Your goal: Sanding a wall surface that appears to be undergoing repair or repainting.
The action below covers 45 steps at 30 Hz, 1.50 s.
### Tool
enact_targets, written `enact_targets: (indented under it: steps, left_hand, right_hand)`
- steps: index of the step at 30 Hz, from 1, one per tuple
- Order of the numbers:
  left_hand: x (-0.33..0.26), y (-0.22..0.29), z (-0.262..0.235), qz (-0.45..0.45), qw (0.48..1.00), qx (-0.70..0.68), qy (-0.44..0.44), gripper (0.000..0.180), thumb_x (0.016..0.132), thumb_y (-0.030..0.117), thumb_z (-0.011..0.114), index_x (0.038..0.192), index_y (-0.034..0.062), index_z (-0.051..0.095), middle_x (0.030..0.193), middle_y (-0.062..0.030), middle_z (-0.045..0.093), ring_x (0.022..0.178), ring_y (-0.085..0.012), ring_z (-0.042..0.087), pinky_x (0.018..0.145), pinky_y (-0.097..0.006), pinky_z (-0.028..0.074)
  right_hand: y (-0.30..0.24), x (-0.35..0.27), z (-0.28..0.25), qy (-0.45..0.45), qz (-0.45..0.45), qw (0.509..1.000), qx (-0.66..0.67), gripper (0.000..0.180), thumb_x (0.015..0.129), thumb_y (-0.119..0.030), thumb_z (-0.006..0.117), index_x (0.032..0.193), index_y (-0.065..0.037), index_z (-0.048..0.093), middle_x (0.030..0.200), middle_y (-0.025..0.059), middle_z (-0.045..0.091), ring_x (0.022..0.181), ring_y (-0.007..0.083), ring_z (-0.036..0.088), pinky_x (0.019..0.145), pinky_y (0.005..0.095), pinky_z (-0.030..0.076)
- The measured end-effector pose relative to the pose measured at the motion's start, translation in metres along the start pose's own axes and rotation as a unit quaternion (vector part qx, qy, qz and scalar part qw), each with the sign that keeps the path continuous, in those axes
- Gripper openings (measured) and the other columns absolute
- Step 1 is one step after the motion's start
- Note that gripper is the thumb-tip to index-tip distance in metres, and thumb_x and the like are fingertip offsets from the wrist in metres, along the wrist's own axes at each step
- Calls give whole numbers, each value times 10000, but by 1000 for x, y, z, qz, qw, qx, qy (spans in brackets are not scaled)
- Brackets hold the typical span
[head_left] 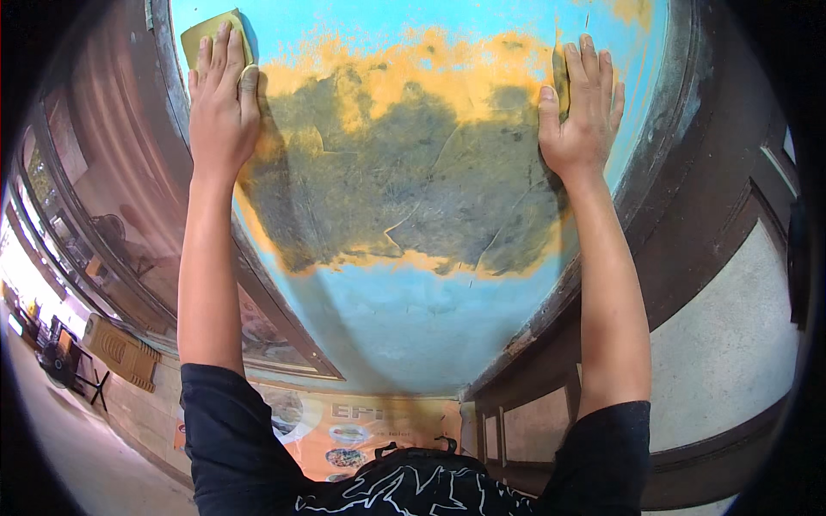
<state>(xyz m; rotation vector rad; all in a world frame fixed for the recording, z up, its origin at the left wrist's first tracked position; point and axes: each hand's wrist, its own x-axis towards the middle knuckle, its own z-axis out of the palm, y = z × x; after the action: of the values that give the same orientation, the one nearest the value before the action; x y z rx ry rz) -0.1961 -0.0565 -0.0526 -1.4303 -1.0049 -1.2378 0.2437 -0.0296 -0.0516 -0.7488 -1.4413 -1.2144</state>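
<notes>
Both of my arms reach up to a panel [387, 185] painted light blue, worn through to orange and dark grey across its middle. At the upper left my left hand [222, 112] presses a folded olive-yellow sheet, apparently sandpaper [200, 36], against the surface. Its fingers lie over the sheet, with the thumb along the right edge. My right hand [583, 116] rests flat on the panel at the upper right, fingers stretched out and thumb apart. A dark strip beside its index finger looks like shadow; whether anything lies under the palm is hidden.
Dark wooden framing [551, 314] borders the panel on both sides. Glazed panes [129, 206] stand at the left. Below hangs an orange printed banner [370, 421]. Stacked tan plastic chairs [120, 348] and a black fan [57, 354] stand at the lower left.
</notes>
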Motion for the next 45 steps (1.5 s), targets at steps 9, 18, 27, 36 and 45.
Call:
enact_targets:
  steps: [9, 18, 27, 36, 45]
  left_hand:
    - [-50, 11, -11, -37, 997, 3, -63, 520, 1099, 261, 430, 1591, 94, 408, 1672, -79, 360, 1572, -334, 254, 1260, -513, 191]
    - [-37, 0, -16, -50, 998, -13, -28, 524, 1116, 303, 411, 1595, 91, 402, 1681, -65, 343, 1576, -317, 242, 1270, -515, 183]
    - [-33, -6, -25, -40, 998, -1, -55, 509, 1106, 258, 422, 1590, 104, 415, 1682, -59, 342, 1574, -327, 248, 1262, -533, 190]
    - [-60, 1, -6, -68, 996, -37, -45, 513, 1108, 263, 414, 1587, 77, 414, 1677, -92, 351, 1577, -344, 237, 1264, -535, 152]
    - [-13, 10, 10, -42, 997, -63, -4, 518, 1115, 295, 397, 1592, 93, 408, 1677, -95, 348, 1579, -348, 227, 1265, -538, 145]
  right_hand:
    - [-1, 1, -3, -14, 7, 1000, -9, 564, 1011, -385, 544, 1546, -220, 472, 1659, 10, 384, 1546, 288, 312, 1242, 581, 179]
    - [-10, 10, -8, -49, 19, 998, -23, 630, 1040, -416, 482, 1608, -165, 376, 1692, 62, 311, 1575, 337, 221, 1244, 614, 121]
    - [-63, 76, -4, -116, 52, 991, -36, 717, 997, -376, 468, 1613, -44, 312, 1711, 149, 237, 1577, 368, 203, 1264, 579, 129]
    - [-63, 73, 1, -128, 64, 989, -29, 785, 975, -374, 495, 1630, -13, 255, 1707, 166, 247, 1582, 378, 188, 1265, 583, 110]
    - [-67, 77, -7, -160, 100, 982, -22, 780, 975, -368, 508, 1623, -7, 266, 1705, 165, 247, 1580, 378, 186, 1266, 583, 111]
